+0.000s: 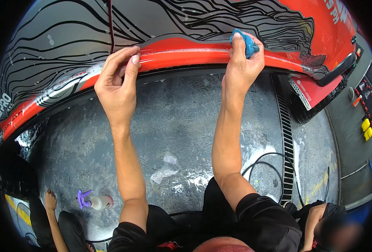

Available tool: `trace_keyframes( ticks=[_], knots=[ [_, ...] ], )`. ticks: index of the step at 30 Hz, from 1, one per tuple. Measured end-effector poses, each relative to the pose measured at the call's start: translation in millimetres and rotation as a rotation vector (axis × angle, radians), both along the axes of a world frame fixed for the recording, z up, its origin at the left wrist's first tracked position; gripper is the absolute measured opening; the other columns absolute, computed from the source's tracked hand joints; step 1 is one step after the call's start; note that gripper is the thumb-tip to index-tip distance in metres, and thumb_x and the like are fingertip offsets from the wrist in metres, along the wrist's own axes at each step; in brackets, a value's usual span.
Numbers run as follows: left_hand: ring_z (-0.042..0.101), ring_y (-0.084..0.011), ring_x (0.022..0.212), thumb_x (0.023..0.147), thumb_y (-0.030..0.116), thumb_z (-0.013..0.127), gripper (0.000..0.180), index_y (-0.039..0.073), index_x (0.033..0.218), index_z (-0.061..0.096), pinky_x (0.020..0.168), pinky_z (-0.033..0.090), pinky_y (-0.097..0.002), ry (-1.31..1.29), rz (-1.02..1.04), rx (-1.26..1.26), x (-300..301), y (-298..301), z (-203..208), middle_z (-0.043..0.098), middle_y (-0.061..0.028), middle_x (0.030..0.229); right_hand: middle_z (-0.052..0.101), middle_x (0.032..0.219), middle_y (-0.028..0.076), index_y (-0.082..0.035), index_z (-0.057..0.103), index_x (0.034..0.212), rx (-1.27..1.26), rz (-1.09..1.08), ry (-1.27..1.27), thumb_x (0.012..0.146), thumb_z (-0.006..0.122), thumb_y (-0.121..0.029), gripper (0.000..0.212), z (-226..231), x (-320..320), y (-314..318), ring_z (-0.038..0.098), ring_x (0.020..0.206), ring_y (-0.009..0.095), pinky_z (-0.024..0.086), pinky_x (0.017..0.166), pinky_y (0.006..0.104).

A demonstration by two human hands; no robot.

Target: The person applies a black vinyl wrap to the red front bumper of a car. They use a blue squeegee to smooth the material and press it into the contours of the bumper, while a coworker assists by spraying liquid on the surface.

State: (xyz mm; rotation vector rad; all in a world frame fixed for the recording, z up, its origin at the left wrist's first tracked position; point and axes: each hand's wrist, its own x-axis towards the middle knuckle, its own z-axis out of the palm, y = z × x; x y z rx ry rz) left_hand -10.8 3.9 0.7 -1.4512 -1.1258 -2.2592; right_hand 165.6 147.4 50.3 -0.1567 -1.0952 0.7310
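A grey car body panel (152, 21) with black wavy line graphics runs across the top, with a glossy red sill (177, 59) along its lower edge. White suds or wet streaks lie on the sill. My right hand (242, 67) grips a soft, shiny blue lump (250, 43), its exact kind unclear, against the panel just above the red strip. Farther left, my left hand (118, 88) is at the sill with fingers curled and thumb tip close to the fingertips. Anything between those tips is too small or hidden to make out.
Behind my arms, a spray bottle (100, 202) with a purple trigger and a crumpled clear wrapper (165, 171) lie on the wet floor. A drain grate (286, 138), a black hose (274, 157) and a tyre (310, 109) are at right. Other people crouch at both lower corners.
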Motion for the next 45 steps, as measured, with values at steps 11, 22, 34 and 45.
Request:
trace_keyframes(
  ticks=[11, 22, 34, 45],
  knots=[
    [0.075, -0.0223, 0.108, 0.098, 0.003, 0.077, 0.018, 0.0, 0.115, 0.08, 0.095, 0.058, -0.032, 0.196, 0.266, -0.091, 16, 0, 10, 0.079, -0.0125, 0.117, 0.066, 0.084, 0.001, 0.0, 0.067, 0.102, 0.068, -0.231, -0.108, 0.099, 0.078, -0.01, 0.015, 21, -24, -12, 0.059, 0.071, 0.008, 0.05, 0.064, 0.0263],
    [0.073, -0.025, 0.104, 0.095, 0.006, 0.08, 0.015, 0.004, 0.109, 0.081, 0.098, 0.051, -0.0367, 0.333, 0.438, -0.148, 10, 3, 3, 0.08, -0.0083, 0.113, 0.067, 0.082, 0.001, -0.001, 0.068, 0.099, 0.01, -0.146, -0.046, 0.098, 0.08, -0.009, 0.015, 21, -17, -9, 0.061, 0.071, 0.008, 0.05, 0.063, 0.0273],
    [0.07, -0.0262, 0.109, 0.092, 0.007, 0.081, 0.017, 0.005, 0.109, 0.081, 0.103, 0.046, -0.0392, 0.473, 0.55, -0.182, 17, 9, 3, 0.08, -0.0071, 0.113, 0.066, 0.082, 0.0, 0.0, 0.069, 0.1, 0.136, -0.267, -0.191, 0.1, 0.077, -0.007, 0.011, 16, -29, -22, 0.057, 0.068, 0.007, 0.047, 0.061, 0.0245],
    [0.071, -0.0263, 0.109, 0.094, 0.005, 0.08, 0.014, 0.003, 0.107, 0.081, 0.104, 0.049, -0.0387, 0.478, 0.554, -0.197, 21, 4, 7, 0.079, -0.0101, 0.111, 0.066, 0.086, 0.004, 0.001, 0.068, 0.103, -0.042, -0.236, -0.036, 0.098, 0.081, -0.014, 0.02, 23, 2, 15, 0.058, 0.072, 0.01, 0.05, 0.064, 0.0314]
  ],
)
